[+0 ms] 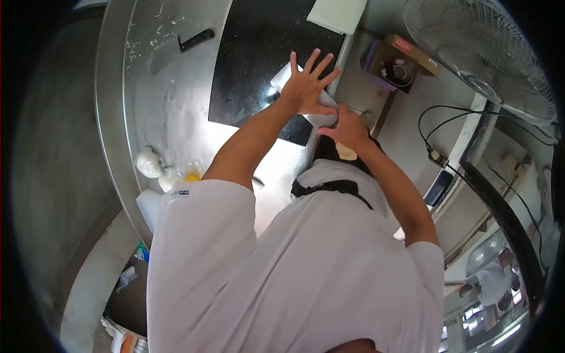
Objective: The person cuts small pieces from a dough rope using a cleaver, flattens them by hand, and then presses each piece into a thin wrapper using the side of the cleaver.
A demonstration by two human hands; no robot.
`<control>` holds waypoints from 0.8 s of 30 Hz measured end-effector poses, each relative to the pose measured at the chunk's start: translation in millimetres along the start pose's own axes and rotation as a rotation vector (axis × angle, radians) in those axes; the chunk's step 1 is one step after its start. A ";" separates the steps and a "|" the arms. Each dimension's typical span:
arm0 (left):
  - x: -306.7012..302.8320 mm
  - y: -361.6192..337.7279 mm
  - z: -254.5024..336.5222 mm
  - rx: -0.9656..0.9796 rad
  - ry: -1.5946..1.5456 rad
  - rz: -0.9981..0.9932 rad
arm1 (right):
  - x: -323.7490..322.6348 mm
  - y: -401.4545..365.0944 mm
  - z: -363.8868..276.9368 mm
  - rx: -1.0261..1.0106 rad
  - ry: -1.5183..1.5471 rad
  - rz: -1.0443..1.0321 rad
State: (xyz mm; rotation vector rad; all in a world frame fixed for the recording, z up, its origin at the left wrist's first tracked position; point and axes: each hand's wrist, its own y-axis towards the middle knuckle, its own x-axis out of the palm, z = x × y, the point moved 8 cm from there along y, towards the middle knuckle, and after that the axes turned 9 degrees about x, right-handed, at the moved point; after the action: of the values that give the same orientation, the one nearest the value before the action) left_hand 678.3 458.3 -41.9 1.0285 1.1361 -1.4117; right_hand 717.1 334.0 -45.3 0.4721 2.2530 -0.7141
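Note:
A smooth white roll (pixel 321 119), perhaps dough, lies slantwise across the near right part of a black board (pixel 253 53). My left hand (pixel 307 88) rests over the roll's middle with its fingers spread wide. At the roll's near right end, my right hand (pixel 351 128) curls its thumb and fingers around it, close to the board's edge and my waist. Part of the roll is hidden under my left palm. Left of the board, a cleaver (pixel 170 52) with a black handle lies on the metal table (pixel 170 106).
White scraps dot the table's far left. Clear plastic bags (pixel 148 162) with white contents and a yellow item (pixel 192 177) sit by my left arm. A folded white cloth (pixel 336 15) lies at the board's far corner. To the right are a cardboard box (pixel 421 57), a fan (pixel 482 53) and cables.

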 end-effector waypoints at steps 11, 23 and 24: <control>-0.2 -14.7 -13.7 -0.151 -0.020 0.176 | 0.5 16.7 -3.3 -0.141 -0.030 -0.290; -3.4 -11.2 -35.9 -0.212 0.023 0.229 | -4.0 48.9 0.9 -0.299 -0.101 -0.290; -3.1 -7.6 -23.4 -0.216 -0.034 0.214 | -9.0 51.9 5.7 -0.296 -0.100 -0.283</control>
State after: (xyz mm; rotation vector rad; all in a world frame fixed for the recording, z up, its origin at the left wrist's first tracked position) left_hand 671.7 482.1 -42.5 0.9380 1.0933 -1.1080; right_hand 753.0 369.9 -60.5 -0.0259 2.3032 -0.5144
